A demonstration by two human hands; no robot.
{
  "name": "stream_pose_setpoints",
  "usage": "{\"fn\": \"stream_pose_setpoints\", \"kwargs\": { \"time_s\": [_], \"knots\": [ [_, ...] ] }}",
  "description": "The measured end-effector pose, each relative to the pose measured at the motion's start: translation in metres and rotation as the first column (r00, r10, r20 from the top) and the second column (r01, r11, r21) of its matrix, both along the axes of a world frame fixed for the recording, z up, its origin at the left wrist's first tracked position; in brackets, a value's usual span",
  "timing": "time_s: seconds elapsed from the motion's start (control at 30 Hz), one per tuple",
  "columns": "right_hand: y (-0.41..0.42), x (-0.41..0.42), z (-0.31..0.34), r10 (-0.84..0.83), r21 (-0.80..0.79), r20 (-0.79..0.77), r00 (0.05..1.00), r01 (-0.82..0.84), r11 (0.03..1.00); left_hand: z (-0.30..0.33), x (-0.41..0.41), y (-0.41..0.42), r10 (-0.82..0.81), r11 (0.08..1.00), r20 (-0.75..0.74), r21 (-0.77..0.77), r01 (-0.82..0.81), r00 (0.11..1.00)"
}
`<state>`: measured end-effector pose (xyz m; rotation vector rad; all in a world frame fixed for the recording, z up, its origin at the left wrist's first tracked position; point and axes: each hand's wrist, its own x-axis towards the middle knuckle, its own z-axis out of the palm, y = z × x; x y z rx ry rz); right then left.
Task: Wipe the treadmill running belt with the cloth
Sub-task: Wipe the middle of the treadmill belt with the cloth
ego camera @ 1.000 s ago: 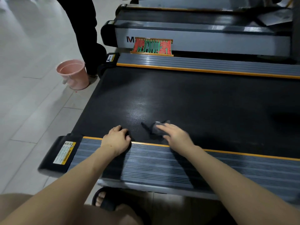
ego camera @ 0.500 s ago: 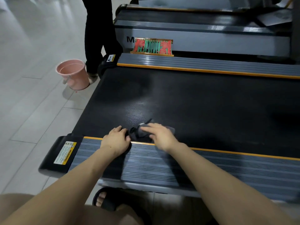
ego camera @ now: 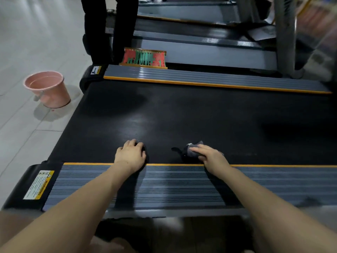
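The running belt [ego camera: 200,121] filled most of the frame — a black, faintly sheened surface cut off at the right edge, with a dark shadow patch on its right part. The near side rail [ego camera: 173,187], grey and ribbed with an orange edge, ran across the lower frame; a yellow and white warning label [ego camera: 39,185] sat at its left end, its small print too fine to read. The far side rail [ego camera: 209,79] lay parallel beyond the belt. Further treadmills [ego camera: 200,41] stood behind, blurred at the upper right. A person's dark trouser legs [ego camera: 109,28] stood at the far left corner of the treadmill, cut off above by the frame. A red and green patterned object [ego camera: 144,58] lay just behind the far rail; its nature could not be made out. A pink bucket [ego camera: 48,89] stood on the tiled floor [ego camera: 27,42] to the left of the belt — its inside looked pale, and any contents could not be told. The left hand [ego camera: 130,155] rested palm down at the belt's near edge, fingers together and lightly curled. The right hand [ego camera: 209,154] pressed flat, fingers extended and close together, on the grey cloth [ego camera: 189,149], which lay bunched on the belt beside the near rail, partly hidden under the hand.
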<state>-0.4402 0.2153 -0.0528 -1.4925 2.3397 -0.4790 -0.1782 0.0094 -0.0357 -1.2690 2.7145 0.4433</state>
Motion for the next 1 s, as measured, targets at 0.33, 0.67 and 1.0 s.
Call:
{"fn": "stream_pose_setpoints", "kwargs": {
  "time_s": [0.33, 0.67, 1.0],
  "knots": [
    [-0.005, -0.015, -0.018, 0.033, -0.181, -0.039, 0.999, -0.040, 0.983, -0.020, -0.079, 0.024, -0.123, 0.992, -0.060, -0.012, 0.123, 0.991],
    [-0.014, -0.093, -0.013, -0.128, -0.226, -0.041, 0.991, 0.116, 0.967, -0.014, -0.150, 0.063, -0.061, 0.998, -0.041, 0.008, 0.061, 0.997],
    [0.023, -0.139, 0.010, -0.150, -0.133, 0.014, 0.989, 0.150, 0.980, 0.012, -0.202, 0.101, 0.045, 0.998, -0.078, 0.049, -0.042, 0.996]
  ]
}}
